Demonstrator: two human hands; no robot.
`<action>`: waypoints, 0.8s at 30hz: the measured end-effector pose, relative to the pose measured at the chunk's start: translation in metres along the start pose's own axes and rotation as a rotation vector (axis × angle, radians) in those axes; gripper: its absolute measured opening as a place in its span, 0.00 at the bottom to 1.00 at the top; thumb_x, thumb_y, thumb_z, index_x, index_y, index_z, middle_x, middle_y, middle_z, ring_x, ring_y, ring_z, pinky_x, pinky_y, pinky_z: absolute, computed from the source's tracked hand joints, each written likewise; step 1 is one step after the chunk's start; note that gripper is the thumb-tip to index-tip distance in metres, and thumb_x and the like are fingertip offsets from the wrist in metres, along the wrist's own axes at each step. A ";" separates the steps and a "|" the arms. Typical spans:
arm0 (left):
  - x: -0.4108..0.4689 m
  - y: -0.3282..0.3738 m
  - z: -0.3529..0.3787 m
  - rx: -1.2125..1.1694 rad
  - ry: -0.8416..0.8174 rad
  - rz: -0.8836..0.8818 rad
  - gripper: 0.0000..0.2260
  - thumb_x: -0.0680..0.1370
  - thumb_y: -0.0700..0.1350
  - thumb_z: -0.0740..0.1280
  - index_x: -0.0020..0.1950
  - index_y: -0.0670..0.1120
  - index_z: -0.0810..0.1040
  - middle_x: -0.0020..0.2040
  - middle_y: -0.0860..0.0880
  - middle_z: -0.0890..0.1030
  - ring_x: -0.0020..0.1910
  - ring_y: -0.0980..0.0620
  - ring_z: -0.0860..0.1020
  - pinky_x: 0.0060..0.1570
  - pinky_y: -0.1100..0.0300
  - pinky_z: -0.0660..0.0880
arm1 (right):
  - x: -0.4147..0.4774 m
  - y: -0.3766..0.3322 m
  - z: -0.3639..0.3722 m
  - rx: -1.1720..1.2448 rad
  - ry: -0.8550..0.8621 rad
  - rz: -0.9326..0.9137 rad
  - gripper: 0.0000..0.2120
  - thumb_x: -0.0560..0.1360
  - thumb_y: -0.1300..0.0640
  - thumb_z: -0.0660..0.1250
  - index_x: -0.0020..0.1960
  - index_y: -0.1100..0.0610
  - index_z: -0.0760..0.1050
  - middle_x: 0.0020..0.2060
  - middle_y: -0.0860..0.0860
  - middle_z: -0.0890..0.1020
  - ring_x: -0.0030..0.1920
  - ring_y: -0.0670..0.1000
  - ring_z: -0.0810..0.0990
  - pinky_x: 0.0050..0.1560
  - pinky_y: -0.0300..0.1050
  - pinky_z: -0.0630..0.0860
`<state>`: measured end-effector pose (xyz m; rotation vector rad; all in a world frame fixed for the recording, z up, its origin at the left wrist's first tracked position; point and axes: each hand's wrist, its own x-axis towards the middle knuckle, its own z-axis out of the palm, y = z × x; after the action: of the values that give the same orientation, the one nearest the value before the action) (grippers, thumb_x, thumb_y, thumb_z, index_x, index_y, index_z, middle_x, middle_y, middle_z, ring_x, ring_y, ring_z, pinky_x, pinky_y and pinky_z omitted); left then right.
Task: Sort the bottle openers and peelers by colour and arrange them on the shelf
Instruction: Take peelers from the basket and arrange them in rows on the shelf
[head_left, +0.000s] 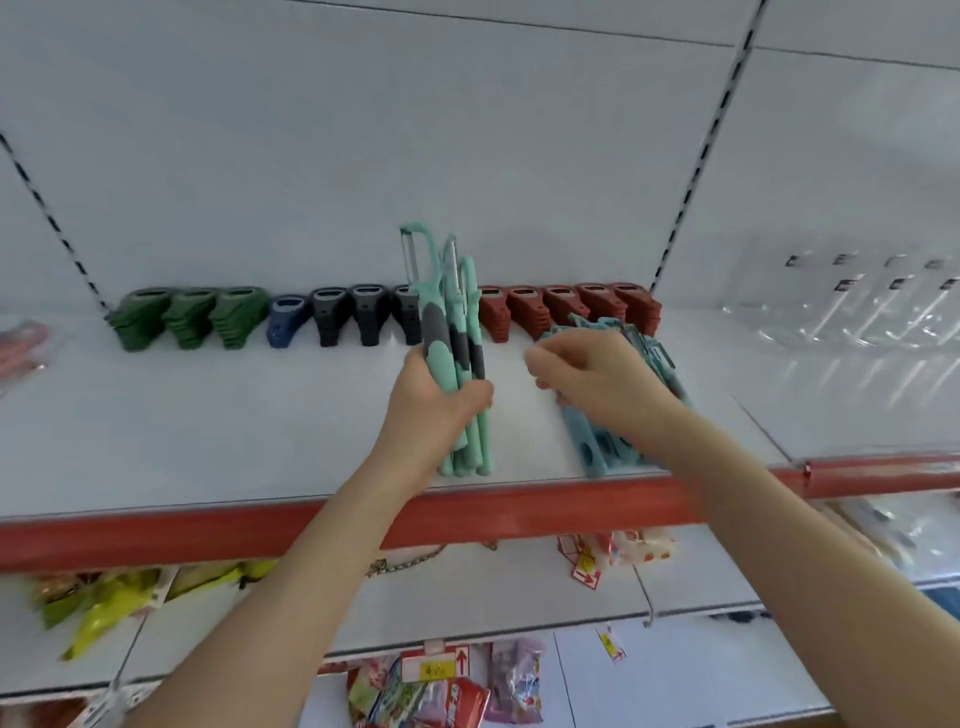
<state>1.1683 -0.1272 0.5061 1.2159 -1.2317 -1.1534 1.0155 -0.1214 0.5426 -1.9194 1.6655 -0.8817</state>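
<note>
- Fingers of our left hand grip a bunch of mint peelers, upright over the shelf.
- Our right hand hangs curled over the blue peelers lying there; whether it is gripping one, we cannot tell.
- Bottle openers line the back.

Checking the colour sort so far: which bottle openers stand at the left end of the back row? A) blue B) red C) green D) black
C: the green bottle openers stand leftmost at the back of the shelf, while the red bottle openers fill the right end.
</note>
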 end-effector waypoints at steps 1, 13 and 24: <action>-0.001 0.001 -0.001 0.013 0.014 0.023 0.14 0.70 0.37 0.70 0.50 0.49 0.70 0.45 0.47 0.78 0.47 0.46 0.79 0.50 0.49 0.78 | 0.003 -0.003 0.006 0.106 -0.060 0.015 0.12 0.78 0.53 0.61 0.47 0.61 0.77 0.43 0.56 0.82 0.44 0.54 0.81 0.48 0.47 0.78; -0.003 -0.005 -0.004 0.087 -0.052 0.033 0.13 0.78 0.45 0.63 0.61 0.47 0.66 0.51 0.49 0.76 0.48 0.58 0.76 0.41 0.66 0.73 | 0.023 -0.010 0.042 0.568 -0.217 0.237 0.10 0.78 0.59 0.63 0.52 0.65 0.78 0.43 0.55 0.82 0.39 0.48 0.81 0.35 0.37 0.79; 0.014 -0.014 -0.002 0.225 0.039 0.018 0.07 0.79 0.43 0.59 0.55 0.43 0.69 0.46 0.49 0.74 0.42 0.54 0.73 0.37 0.66 0.70 | 0.030 -0.002 0.050 0.513 -0.209 0.286 0.07 0.75 0.63 0.66 0.52 0.65 0.76 0.39 0.54 0.81 0.37 0.46 0.81 0.31 0.34 0.77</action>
<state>1.1707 -0.1415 0.4927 1.3845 -1.3674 -0.9926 1.0546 -0.1539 0.5149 -1.3405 1.3772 -0.8561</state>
